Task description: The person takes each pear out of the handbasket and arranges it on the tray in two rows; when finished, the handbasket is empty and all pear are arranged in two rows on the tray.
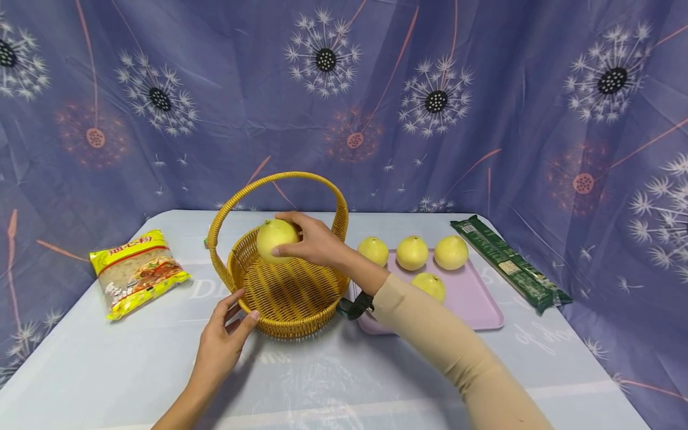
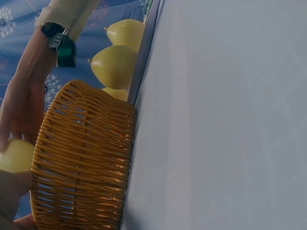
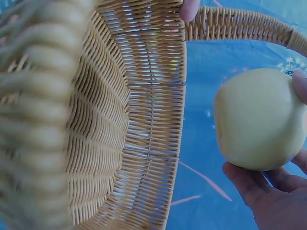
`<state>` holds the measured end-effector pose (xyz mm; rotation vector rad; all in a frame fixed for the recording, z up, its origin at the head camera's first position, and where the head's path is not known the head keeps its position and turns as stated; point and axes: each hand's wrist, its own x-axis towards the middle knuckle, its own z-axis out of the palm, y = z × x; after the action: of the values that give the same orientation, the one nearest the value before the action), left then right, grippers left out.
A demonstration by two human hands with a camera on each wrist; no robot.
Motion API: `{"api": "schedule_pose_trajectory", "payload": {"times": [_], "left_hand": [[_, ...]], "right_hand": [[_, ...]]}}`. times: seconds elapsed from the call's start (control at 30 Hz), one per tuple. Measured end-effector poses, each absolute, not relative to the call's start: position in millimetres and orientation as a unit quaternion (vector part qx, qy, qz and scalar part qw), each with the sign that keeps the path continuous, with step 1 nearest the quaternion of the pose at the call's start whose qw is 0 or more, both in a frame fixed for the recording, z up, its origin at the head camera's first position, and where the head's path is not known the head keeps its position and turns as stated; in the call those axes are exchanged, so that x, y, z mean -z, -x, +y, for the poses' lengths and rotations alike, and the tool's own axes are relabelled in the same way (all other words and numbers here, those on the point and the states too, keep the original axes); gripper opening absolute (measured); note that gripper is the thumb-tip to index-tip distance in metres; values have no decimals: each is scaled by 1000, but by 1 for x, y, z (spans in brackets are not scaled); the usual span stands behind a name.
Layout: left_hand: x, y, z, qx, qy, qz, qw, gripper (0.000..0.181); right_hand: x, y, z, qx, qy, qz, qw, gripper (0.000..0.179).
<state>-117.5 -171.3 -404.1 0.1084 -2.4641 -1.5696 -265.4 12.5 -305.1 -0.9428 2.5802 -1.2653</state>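
My right hand (image 1: pixel 314 239) grips a pale yellow pear (image 1: pixel 275 240) between thumb and fingers, above the open top of a yellow-brown wicker basket (image 1: pixel 290 292). In the right wrist view this pear (image 3: pixel 259 120) is apart from the basket wall (image 3: pixel 156 110). Near the foot of the arched handle, my left hand (image 1: pixel 223 337) holds the basket's near-left rim, thumb outside; a fingertip (image 3: pixel 190 9) shows over the rim in the right wrist view. No fruit shows on the woven basket floor. Several more pears (image 1: pixel 412 253) sit on a pink tray (image 1: pixel 478 304) to the right, partly behind my right forearm.
A yellow food packet (image 1: pixel 140 272) lies left of the basket. Along the right table edge is a long green packet (image 1: pixel 510 263). A pale cloth covers the table (image 1: pixel 322 388), and a blue dandelion-print curtain (image 1: pixel 242 89) hangs behind it.
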Motion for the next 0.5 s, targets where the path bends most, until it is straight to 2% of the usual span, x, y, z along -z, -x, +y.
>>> {"api": "schedule_pose_trajectory", "payload": {"times": [0.5], "left_hand": [[405,118,-172,538,-39,-836,104,58]], "right_hand": [[311,245,62,464,313,827,57,70]]}}
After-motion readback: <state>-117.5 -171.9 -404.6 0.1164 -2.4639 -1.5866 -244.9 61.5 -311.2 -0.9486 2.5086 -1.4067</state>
